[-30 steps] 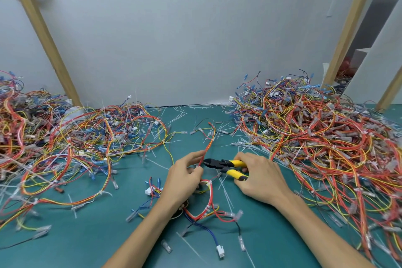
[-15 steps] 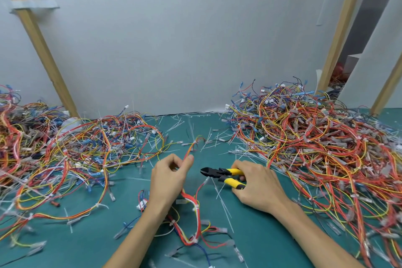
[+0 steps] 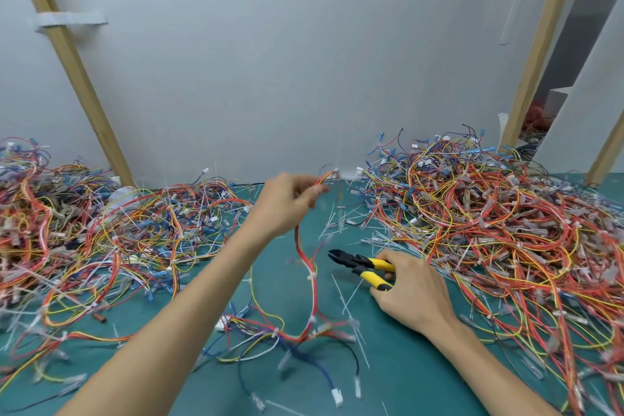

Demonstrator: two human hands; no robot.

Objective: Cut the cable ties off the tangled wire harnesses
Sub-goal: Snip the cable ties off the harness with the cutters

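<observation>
Well, left hand (image 3: 287, 204) pinched top end of wire harness (image 3: 312, 294), fingers curled round red wires. Rest of harness hung down from fingers onto green mat (image 3: 405, 365). Right hand (image 3: 410, 294) gripped cutters (image 3: 358, 263), fingers wrapped round yellow handles, blades near wires, not touching. Harness looked light, thin, floppy. White cable tie (image 3: 311, 276) sat well below left fingers; best to hold wires just above tie.

- Surface (image 3: 422, 368): wall (image 3: 287, 61) stands behind its far edge.
- Left edge to centre-left: left harness pile (image 3: 101, 240).
- Right edge and far-right corner: right harness pile (image 3: 506, 230).
- Centre front: single harness (image 3: 312, 284), lower end on surface, upper end raised in left grip (image 3: 287, 206).
- Cutters (image 3: 354, 262) just right of it, in right grip (image 3: 412, 294).
- Cut ties (image 3: 337, 223) strewn between piles.
</observation>
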